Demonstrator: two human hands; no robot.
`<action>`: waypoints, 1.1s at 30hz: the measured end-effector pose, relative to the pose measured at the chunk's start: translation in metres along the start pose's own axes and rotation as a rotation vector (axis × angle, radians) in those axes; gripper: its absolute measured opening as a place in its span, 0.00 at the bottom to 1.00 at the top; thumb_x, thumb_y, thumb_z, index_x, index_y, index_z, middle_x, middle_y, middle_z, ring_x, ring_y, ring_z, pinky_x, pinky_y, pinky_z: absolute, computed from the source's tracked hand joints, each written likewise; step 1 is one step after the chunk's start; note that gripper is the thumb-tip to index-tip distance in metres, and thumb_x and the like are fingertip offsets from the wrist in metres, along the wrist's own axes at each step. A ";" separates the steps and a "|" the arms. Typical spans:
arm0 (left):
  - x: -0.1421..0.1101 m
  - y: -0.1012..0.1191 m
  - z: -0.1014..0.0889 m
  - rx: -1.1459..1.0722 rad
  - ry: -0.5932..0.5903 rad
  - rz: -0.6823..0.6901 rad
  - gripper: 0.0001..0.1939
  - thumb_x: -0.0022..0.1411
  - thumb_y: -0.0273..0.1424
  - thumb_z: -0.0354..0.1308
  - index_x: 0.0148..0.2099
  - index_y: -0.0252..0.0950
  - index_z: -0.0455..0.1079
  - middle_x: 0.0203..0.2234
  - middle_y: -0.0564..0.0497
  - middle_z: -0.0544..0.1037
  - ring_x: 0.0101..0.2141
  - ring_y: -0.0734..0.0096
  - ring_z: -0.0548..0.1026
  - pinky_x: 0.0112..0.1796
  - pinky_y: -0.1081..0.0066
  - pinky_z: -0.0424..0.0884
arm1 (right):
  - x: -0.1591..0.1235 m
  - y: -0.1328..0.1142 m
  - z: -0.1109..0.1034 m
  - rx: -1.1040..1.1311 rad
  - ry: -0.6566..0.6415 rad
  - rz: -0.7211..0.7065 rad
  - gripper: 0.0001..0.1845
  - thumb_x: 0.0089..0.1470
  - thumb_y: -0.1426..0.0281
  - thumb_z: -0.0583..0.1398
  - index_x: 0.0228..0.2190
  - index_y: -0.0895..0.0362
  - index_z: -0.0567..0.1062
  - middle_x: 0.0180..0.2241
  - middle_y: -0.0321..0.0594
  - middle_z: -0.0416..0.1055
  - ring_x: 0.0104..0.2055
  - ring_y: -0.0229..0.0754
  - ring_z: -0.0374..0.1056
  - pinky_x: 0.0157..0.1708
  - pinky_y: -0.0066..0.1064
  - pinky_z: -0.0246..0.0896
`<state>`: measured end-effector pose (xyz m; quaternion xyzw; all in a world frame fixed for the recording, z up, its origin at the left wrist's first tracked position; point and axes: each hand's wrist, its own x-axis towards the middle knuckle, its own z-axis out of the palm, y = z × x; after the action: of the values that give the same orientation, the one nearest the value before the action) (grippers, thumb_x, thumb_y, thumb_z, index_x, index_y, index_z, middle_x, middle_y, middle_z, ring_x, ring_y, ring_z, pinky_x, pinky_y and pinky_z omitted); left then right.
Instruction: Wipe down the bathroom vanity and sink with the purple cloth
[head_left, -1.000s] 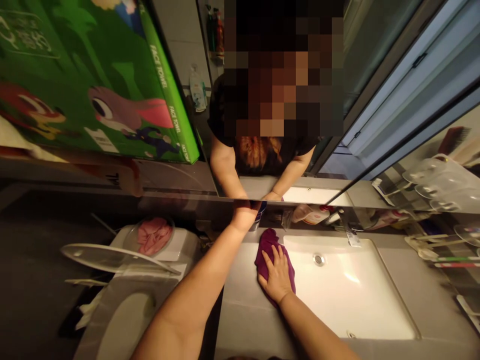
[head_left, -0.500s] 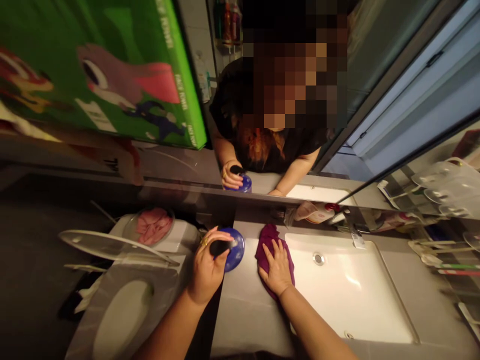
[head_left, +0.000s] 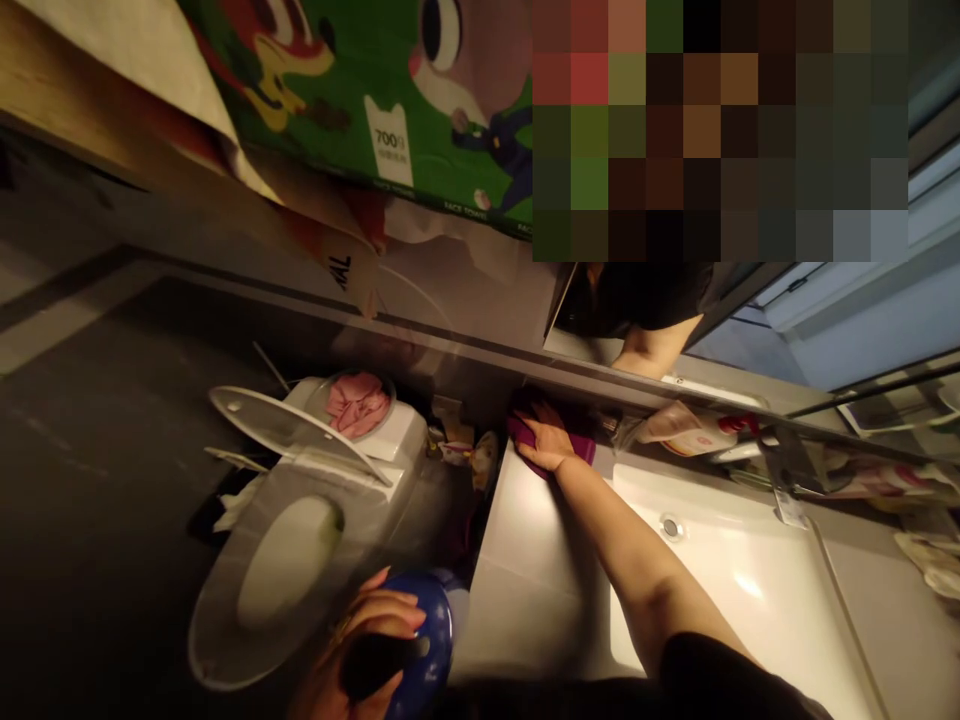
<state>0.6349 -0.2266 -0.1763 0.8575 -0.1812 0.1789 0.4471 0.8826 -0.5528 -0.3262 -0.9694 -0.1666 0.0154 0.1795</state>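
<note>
My right hand (head_left: 546,440) presses a purple cloth (head_left: 581,447) flat on the grey counter (head_left: 525,545), in the back corner under the mirror's ledge, left of the white sink (head_left: 750,580). My left hand (head_left: 360,640) is low in the view, near my body, gripping a round blue container (head_left: 433,630) by its dark top. The container hangs beside the counter's left edge, above the toilet.
A toilet (head_left: 285,560) with raised seat stands left of the counter, a pink cloth (head_left: 358,402) on its tank. Bottles and tubes (head_left: 690,430) lie behind the sink beside the faucet (head_left: 784,480). A green face-towel box (head_left: 420,110) sits overhead.
My left hand lifted the blue container from the back of the counter and drew it toward me. My right hand slid the purple cloth back into the corner. The view swung left.
</note>
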 end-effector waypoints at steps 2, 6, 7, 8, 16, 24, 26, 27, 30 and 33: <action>-0.001 0.003 -0.004 -0.005 0.006 -0.032 0.10 0.69 0.32 0.49 0.46 0.46 0.71 0.36 0.54 0.82 0.41 0.68 0.81 0.59 0.66 0.72 | 0.004 -0.003 0.002 0.012 -0.006 -0.002 0.38 0.53 0.61 0.66 0.65 0.49 0.68 0.70 0.43 0.55 0.72 0.56 0.45 0.71 0.48 0.40; 0.014 0.012 -0.010 0.002 -0.002 -0.016 0.08 0.69 0.29 0.52 0.45 0.43 0.72 0.38 0.55 0.81 0.44 0.71 0.79 0.61 0.71 0.67 | -0.026 -0.020 0.010 0.055 -0.010 -0.086 0.41 0.50 0.62 0.66 0.65 0.52 0.68 0.70 0.49 0.56 0.72 0.60 0.47 0.69 0.53 0.44; 0.020 0.013 -0.010 -0.006 0.002 0.007 0.08 0.69 0.29 0.52 0.45 0.42 0.72 0.38 0.54 0.80 0.45 0.71 0.79 0.62 0.70 0.67 | -0.042 -0.029 0.014 0.071 -0.021 -0.124 0.42 0.48 0.63 0.67 0.65 0.53 0.68 0.70 0.50 0.55 0.73 0.62 0.45 0.69 0.56 0.44; 0.027 0.014 -0.010 -0.017 0.002 0.032 0.08 0.70 0.30 0.52 0.45 0.41 0.72 0.38 0.54 0.80 0.45 0.70 0.79 0.62 0.67 0.67 | -0.062 -0.040 0.019 0.087 -0.041 -0.159 0.43 0.47 0.63 0.67 0.65 0.53 0.68 0.71 0.51 0.53 0.73 0.63 0.43 0.68 0.58 0.44; 0.096 0.010 0.021 -0.042 -0.016 0.073 0.07 0.70 0.30 0.53 0.46 0.40 0.73 0.41 0.51 0.80 0.46 0.69 0.78 0.61 0.62 0.67 | -0.247 -0.127 0.088 0.183 -0.238 -0.475 0.37 0.61 0.57 0.62 0.68 0.44 0.60 0.73 0.42 0.51 0.75 0.57 0.40 0.70 0.56 0.46; 0.172 0.004 0.097 -0.080 0.006 0.054 0.15 0.71 0.41 0.54 0.44 0.36 0.75 0.36 0.46 0.82 0.44 0.63 0.79 0.55 0.58 0.72 | -0.275 -0.071 0.041 0.118 -0.182 -0.123 0.46 0.52 0.61 0.67 0.69 0.45 0.59 0.73 0.44 0.50 0.75 0.61 0.39 0.70 0.64 0.37; 0.193 0.005 0.118 -0.087 -0.010 0.071 0.19 0.71 0.45 0.53 0.42 0.35 0.76 0.36 0.44 0.82 0.42 0.63 0.80 0.49 0.61 0.74 | -0.258 -0.054 0.021 0.053 -0.077 0.109 0.46 0.47 0.65 0.67 0.67 0.48 0.63 0.72 0.48 0.51 0.75 0.64 0.38 0.69 0.69 0.30; 0.203 0.006 0.128 -0.081 -0.018 0.081 0.21 0.71 0.46 0.52 0.41 0.35 0.76 0.36 0.44 0.82 0.41 0.63 0.80 0.47 0.62 0.74 | -0.250 -0.049 0.015 0.028 -0.028 0.182 0.46 0.46 0.67 0.66 0.66 0.48 0.64 0.72 0.49 0.52 0.74 0.65 0.39 0.68 0.70 0.28; 0.231 0.007 0.156 -0.036 -0.029 0.123 0.26 0.71 0.49 0.49 0.38 0.34 0.77 0.34 0.43 0.82 0.38 0.62 0.80 0.42 0.64 0.74 | -0.232 -0.043 0.011 0.005 0.060 0.236 0.45 0.43 0.68 0.66 0.65 0.48 0.67 0.71 0.49 0.54 0.73 0.65 0.41 0.68 0.70 0.27; 0.255 0.002 0.179 0.014 -0.024 0.135 0.28 0.71 0.50 0.48 0.36 0.33 0.78 0.31 0.41 0.82 0.36 0.60 0.81 0.40 0.63 0.74 | -0.230 -0.043 0.015 0.002 0.090 0.215 0.45 0.43 0.68 0.66 0.64 0.48 0.67 0.70 0.50 0.54 0.73 0.65 0.42 0.68 0.69 0.28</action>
<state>0.8819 -0.4148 -0.1512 0.8486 -0.2425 0.1996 0.4258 0.6506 -0.5850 -0.3322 -0.9812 -0.0535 -0.0090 0.1851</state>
